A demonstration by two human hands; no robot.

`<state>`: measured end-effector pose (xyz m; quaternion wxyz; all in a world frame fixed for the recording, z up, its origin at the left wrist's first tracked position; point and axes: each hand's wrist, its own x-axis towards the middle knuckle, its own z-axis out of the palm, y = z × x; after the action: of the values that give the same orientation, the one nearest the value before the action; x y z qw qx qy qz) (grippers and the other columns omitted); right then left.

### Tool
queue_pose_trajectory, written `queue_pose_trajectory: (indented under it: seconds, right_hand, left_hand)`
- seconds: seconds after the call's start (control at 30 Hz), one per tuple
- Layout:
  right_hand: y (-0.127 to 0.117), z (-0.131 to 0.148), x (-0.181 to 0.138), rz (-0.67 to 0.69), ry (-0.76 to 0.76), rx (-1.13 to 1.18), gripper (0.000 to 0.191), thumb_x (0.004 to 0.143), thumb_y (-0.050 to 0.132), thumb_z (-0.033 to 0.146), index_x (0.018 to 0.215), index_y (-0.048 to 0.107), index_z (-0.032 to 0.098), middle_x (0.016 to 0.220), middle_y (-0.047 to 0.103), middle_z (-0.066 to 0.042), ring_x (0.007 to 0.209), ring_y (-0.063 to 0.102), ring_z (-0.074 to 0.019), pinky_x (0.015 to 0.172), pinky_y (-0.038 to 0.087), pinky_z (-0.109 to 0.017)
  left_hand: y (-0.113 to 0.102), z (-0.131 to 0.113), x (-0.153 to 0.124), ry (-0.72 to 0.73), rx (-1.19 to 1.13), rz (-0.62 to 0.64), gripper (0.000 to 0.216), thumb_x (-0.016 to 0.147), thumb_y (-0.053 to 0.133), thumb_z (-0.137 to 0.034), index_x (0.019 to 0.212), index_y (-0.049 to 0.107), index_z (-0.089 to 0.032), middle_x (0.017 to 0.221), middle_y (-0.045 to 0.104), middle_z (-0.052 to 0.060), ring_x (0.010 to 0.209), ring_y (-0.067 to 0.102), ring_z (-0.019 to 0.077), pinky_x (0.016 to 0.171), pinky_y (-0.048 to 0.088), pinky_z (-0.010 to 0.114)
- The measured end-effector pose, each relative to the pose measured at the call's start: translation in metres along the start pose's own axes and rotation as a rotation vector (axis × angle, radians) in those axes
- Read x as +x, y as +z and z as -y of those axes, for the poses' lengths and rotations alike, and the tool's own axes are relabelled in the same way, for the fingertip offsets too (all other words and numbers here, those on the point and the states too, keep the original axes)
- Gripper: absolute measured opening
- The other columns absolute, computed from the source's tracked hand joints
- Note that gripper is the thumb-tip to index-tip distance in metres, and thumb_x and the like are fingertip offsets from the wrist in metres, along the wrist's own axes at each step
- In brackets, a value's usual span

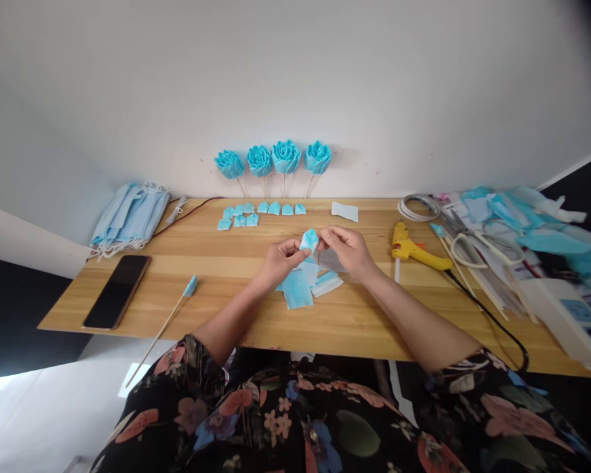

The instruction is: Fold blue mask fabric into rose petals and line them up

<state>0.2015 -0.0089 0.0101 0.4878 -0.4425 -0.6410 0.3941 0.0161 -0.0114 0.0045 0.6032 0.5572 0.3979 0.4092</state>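
Observation:
My left hand (286, 259) pinches a small folded blue-and-white petal of mask fabric (309, 239) between thumb and fingers, above the middle of the table. At the petal's right edge, the fingertips of my right hand (349, 249) are closed on it. Below both hands lie cut blue fabric pieces (297, 289), beside a white-edged pleated strip (328, 283). Farther back, several folded petals (274, 208) are laid out in short rows. Several finished blue flowers (286, 157) on sticks lean against the wall.
To the left are stacked masks (131, 213), a phone (117, 292) and a blue-tipped stick (190, 286) overhanging the front edge. On the right sit a yellow glue gun (418, 251), scissors (473, 248), a tape roll (418, 207), fabric scraps (532, 213) and a power strip (561, 322). A white piece (345, 211) lies behind.

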Motion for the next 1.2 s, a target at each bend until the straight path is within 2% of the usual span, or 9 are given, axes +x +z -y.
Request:
queue_pose_trajectory:
  seconds: [0.23, 0.43, 0.57, 0.67, 0.83, 1.07, 1.2]
  right_hand:
    - [0.0017, -0.0004, 0.0007, 0.029, 0.037, 0.054, 0.035, 0.086, 0.065, 0.053, 0.076, 0.067, 0.02, 0.072, 0.066, 0.0, 0.068, 0.059, -0.0136, 0.069, 0.046, -0.027]
    - [0.0021, -0.0061, 0.0019, -0.069, 0.044, 0.046, 0.036, 0.083, 0.068, 0.055, 0.076, 0.069, 0.02, 0.072, 0.068, 0.0, 0.07, 0.062, -0.0153, 0.069, 0.048, -0.028]
    - [0.0002, -0.0063, 0.0038, -0.143, 0.048, 0.075, 0.035, 0.082, 0.069, 0.056, 0.076, 0.069, 0.021, 0.074, 0.069, -0.001, 0.072, 0.063, -0.0162, 0.071, 0.049, -0.029]
    - [-0.0003, -0.005, 0.0038, -0.16, 0.047, 0.058, 0.036, 0.082, 0.068, 0.057, 0.076, 0.069, 0.021, 0.074, 0.069, -0.001, 0.073, 0.062, -0.0167, 0.07, 0.05, -0.03]
    - [0.001, -0.0054, 0.0023, -0.149, 0.062, 0.065, 0.036, 0.082, 0.068, 0.056, 0.076, 0.069, 0.021, 0.071, 0.067, -0.001, 0.071, 0.06, -0.0156, 0.068, 0.048, -0.028]
    - [0.0061, -0.0014, -0.0022, -0.037, 0.028, 0.016, 0.037, 0.088, 0.062, 0.053, 0.074, 0.068, 0.019, 0.07, 0.067, 0.0, 0.068, 0.059, -0.0145, 0.068, 0.045, -0.027]
    - [0.0063, 0.001, -0.003, -0.019, 0.016, 0.007, 0.041, 0.09, 0.058, 0.054, 0.07, 0.065, 0.019, 0.07, 0.064, -0.001, 0.07, 0.057, -0.0147, 0.068, 0.044, -0.027]
  left_hand:
    - [0.0009, 0.0026, 0.0003, -0.033, 0.026, 0.012, 0.04, 0.069, 0.074, -0.051, 0.07, 0.057, -0.015, 0.059, 0.048, -0.005, 0.053, 0.038, 0.0057, 0.052, 0.03, 0.021]
    - [0.0001, 0.0021, 0.001, -0.007, 0.026, -0.005, 0.041, 0.069, 0.076, -0.054, 0.069, 0.062, -0.016, 0.052, 0.04, -0.007, 0.05, 0.031, 0.005, 0.05, 0.027, 0.022]
    - [-0.0006, 0.0026, 0.0019, -0.004, 0.013, -0.025, 0.041, 0.068, 0.077, -0.055, 0.073, 0.066, -0.016, 0.05, 0.039, -0.007, 0.048, 0.03, 0.0054, 0.048, 0.025, 0.022]
    - [-0.0017, 0.0015, 0.0018, 0.028, 0.02, -0.052, 0.044, 0.073, 0.073, -0.059, 0.071, 0.064, -0.015, 0.048, 0.04, -0.007, 0.047, 0.03, 0.0057, 0.048, 0.024, 0.023]
    - [-0.004, 0.0017, 0.0027, 0.078, 0.042, -0.089, 0.053, 0.08, 0.061, -0.066, 0.071, 0.064, -0.015, 0.046, 0.042, -0.005, 0.046, 0.033, 0.0066, 0.049, 0.027, 0.023]
    - [-0.0012, 0.0021, 0.004, 0.048, -0.019, -0.021, 0.048, 0.067, 0.077, -0.059, 0.074, 0.059, -0.015, 0.053, 0.045, -0.007, 0.048, 0.034, 0.0047, 0.048, 0.026, 0.021]
    - [-0.0012, 0.0025, 0.0029, 0.009, -0.022, -0.003, 0.046, 0.066, 0.078, -0.055, 0.073, 0.059, -0.014, 0.057, 0.049, -0.006, 0.05, 0.035, 0.004, 0.049, 0.027, 0.02]
